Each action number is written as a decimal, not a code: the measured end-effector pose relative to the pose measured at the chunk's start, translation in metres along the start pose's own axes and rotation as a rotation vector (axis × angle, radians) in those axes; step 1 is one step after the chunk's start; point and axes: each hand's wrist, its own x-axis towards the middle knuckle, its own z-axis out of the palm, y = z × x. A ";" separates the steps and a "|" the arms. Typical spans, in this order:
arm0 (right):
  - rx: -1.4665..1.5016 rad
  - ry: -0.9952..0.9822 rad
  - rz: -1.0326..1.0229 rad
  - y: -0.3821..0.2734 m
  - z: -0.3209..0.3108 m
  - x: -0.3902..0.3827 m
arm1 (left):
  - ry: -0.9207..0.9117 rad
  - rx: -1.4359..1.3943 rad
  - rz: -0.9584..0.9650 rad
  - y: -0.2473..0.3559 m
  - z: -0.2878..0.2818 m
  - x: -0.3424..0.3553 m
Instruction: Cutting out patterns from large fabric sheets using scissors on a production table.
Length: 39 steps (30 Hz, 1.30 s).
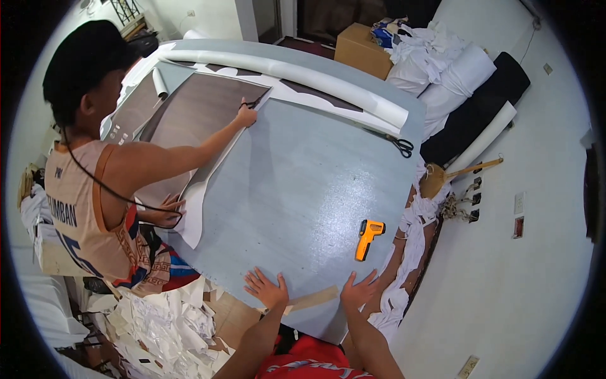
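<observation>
Both of the person's hands rest palm down on the pale blue tabletop point(297, 183) close to its near edge, fingers spread, with nothing held in either. The nearest loose tool is the orange thermometer gun point(366, 242), which lies on its side toward the tabletop's right edge. It sits just past the fingertips of the right hand point(358, 289), on the far side of them and apart from them, so the right hand is plainly the nearer one; the left hand point(267, 289) is well off to its left. Its long axis follows the handle, which runs away from the person with a slight lean to the right: the foot of the handle faces the right hand, while the head lies at the far end, crosswise, its barrel toward the right edge. Between the two hands a tan strip point(314, 299) runs aslant by the near edge, its farther end just beside the right thumb. The black-handled scissors point(402, 147) lie well apart, near the far right corner. Along the left side, a co-worker's hand point(246, 115) holds another pair of scissors at a corner of a dark sheet point(208, 107).
</observation>
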 end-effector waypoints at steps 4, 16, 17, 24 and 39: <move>0.029 -0.001 0.009 -0.003 0.000 0.003 | 0.006 0.023 -0.012 -0.002 0.005 0.002; -0.001 -0.009 -0.042 0.013 0.020 0.019 | 0.064 0.080 0.004 0.008 0.026 0.003; -0.008 -0.012 -0.041 0.014 0.021 0.017 | 0.087 0.093 0.009 0.006 0.024 0.004; 0.022 -0.063 -0.140 0.022 0.031 0.029 | 0.151 -0.005 -0.020 0.009 0.030 0.003; 0.310 -0.908 -0.242 0.090 0.004 0.072 | -0.002 -0.199 -0.040 0.097 0.046 -0.144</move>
